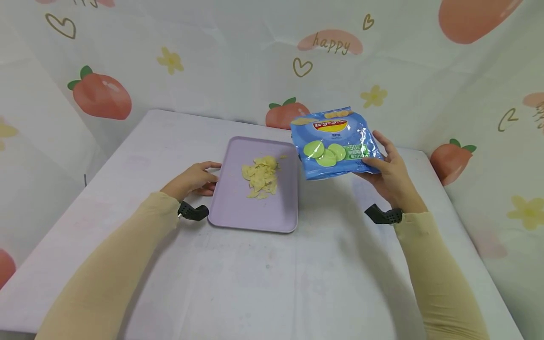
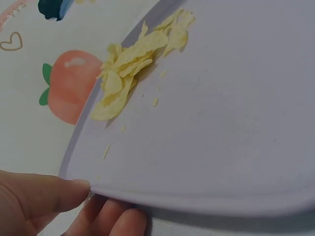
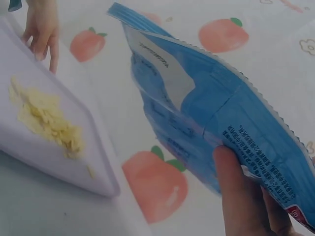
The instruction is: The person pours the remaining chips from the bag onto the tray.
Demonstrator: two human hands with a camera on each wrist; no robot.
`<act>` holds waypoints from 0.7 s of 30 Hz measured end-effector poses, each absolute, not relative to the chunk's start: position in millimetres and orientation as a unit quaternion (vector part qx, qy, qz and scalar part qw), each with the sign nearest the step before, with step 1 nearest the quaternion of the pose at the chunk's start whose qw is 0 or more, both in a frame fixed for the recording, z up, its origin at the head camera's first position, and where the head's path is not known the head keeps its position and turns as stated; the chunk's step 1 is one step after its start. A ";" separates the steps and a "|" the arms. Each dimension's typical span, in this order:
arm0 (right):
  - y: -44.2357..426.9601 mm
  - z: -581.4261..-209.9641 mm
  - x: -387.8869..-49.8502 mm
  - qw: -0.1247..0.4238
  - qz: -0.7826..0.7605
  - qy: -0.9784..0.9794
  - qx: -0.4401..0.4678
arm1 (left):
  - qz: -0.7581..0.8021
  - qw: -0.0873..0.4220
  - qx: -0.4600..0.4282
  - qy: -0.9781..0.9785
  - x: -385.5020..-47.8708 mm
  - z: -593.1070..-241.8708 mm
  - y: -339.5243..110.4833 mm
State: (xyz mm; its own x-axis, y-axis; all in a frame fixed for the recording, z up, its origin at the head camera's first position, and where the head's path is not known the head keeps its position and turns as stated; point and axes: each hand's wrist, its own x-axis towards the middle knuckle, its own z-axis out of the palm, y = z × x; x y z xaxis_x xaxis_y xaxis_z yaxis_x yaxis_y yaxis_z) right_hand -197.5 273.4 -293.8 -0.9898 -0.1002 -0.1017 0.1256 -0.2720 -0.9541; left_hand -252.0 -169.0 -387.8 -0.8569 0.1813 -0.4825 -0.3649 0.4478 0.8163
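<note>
A lilac tray [image 1: 250, 213] lies on the table, with a small heap of potato chips [image 1: 261, 177] and crumbs around its middle. At the tray's left edge, my left hand [image 1: 194, 179] pinches the rim; the left wrist view shows the thumb [image 2: 64, 194] on the rim and the other fingers beneath. My right hand [image 1: 393, 177] grips a blue bag of potato chips [image 1: 333, 147] by its right side, above the table to the right of the tray. Green lime slices are printed on the bag's front. Whether chips remain inside cannot be seen.
The table [image 1: 246, 278] has a pale cover and extends on both sides of the tray. Behind and beside it hangs a white cloth [image 1: 238, 61] printed with peaches, flowers and hearts. A black strap-like piece [image 1: 384, 215] sits at each wrist.
</note>
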 end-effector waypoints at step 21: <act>300.6 -318.3 -185.4 0.059 -0.821 0.566 0.047 | 0.526 0.256 -0.058 0.809 -253.1 -390.1 -169.3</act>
